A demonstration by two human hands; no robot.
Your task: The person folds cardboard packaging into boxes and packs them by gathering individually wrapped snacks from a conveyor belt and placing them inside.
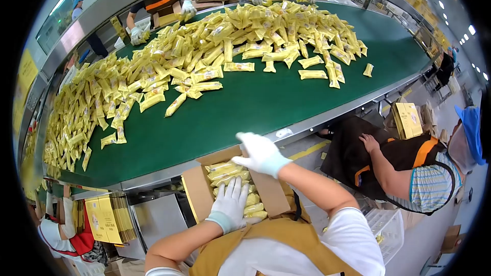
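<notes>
in the head view, the open box (pixel 197 190) sits right in front of the person, just beside the near edge of the green belt (pixel 240 107). its top faces up, and its long side runs from upper left to lower right. one flap (pixel 188 199) shows a yellow outer side; the inner side is plain brown.

yellow packs (pixel 225 174) lie in the box in a stack of rows. each one's long side goes left to right across the box, with the right end tipped up a bit. any print on them is too small to read.

the left hand (pixel 230 203), in a white glove, lies flat on the packs, fingers pointing at the belt. the right hand (pixel 262 154), gloved too, is spread at the box's top right corner, thumb to the left over the packs. i cannot tell if it touches the box. the two hands are apart.

a big heap (pixel 215 41) of the same packs is on the belt, pointing all ways. yellow cartons (pixel 102 220) at the left have dark letters, and so does a carton (pixel 407 120) at the right, but the words are too small to read.
</notes>
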